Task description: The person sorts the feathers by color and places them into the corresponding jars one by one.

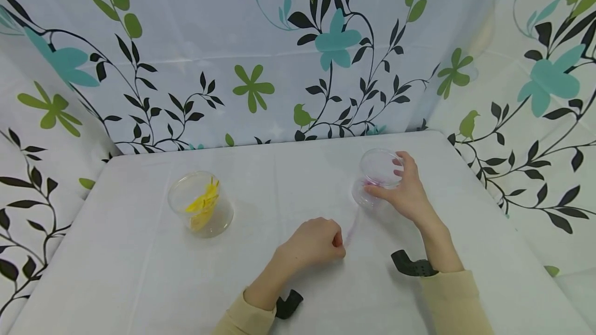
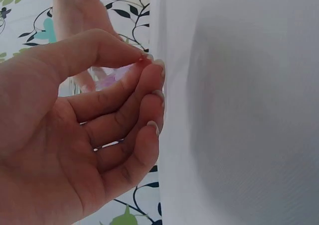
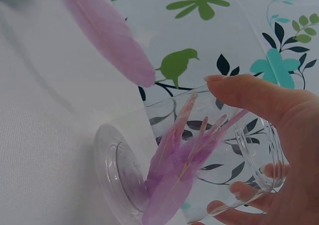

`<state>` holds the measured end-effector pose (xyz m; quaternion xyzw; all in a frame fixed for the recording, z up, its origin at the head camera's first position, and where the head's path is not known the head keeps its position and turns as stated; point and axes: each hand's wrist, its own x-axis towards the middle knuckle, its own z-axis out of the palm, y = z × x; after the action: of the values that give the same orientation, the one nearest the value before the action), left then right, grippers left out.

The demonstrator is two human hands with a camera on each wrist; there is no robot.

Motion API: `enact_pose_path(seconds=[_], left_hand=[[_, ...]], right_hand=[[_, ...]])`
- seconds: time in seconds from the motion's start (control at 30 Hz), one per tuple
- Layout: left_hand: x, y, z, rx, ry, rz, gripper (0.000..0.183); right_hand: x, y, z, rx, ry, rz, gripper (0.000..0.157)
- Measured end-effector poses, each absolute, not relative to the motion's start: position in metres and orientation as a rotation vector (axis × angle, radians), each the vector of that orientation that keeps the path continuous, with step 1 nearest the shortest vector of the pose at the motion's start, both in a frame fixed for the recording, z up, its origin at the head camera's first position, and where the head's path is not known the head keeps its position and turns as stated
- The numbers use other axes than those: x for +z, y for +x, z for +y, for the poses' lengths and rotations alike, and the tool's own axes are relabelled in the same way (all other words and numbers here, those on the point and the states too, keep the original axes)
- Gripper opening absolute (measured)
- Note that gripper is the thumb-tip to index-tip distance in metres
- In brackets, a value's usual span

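Observation:
My right hand (image 1: 410,190) grips a clear cup (image 1: 364,196) near its rim, thumb on one side and fingers on the other. Several pink-purple feathers (image 3: 172,170) lie inside the cup, quills toward its mouth, in the right wrist view. My left hand (image 1: 311,242) is to the left of the cup and lower in the head view. Its thumb and index fingertips meet in a pinch, the other fingers curled beside them in the left wrist view. One long pink feather (image 3: 110,36) stretches from this pinch toward the cup, its soft end outside the cup wall.
A second clear round container (image 1: 183,216) stands on the left of the white-covered table (image 1: 153,273), with yellow feather-like pieces (image 1: 204,206) in it. Behind the table hangs a leaf-patterned curtain (image 1: 186,30). A black wrist mount (image 1: 412,265) sits on the right wrist.

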<state>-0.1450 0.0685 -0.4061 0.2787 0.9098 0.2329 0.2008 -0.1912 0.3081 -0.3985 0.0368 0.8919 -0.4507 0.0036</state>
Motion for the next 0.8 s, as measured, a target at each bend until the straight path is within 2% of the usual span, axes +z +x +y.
enact_pose_path(seconds=[0.3,0.8], left_hand=[[-0.4036,-0.1484,0.0646,0.770,0.781,2.471,0.008],[-0.3984,-0.1522,0.0629,1.060,0.760,2.437,0.015]], right_hand=[[-0.4023,-0.1926,0.3105,-1.414,0.112,2.806,0.115],[-0.4058,-0.1937,0.3123,-1.424,0.104,2.815,0.114]])
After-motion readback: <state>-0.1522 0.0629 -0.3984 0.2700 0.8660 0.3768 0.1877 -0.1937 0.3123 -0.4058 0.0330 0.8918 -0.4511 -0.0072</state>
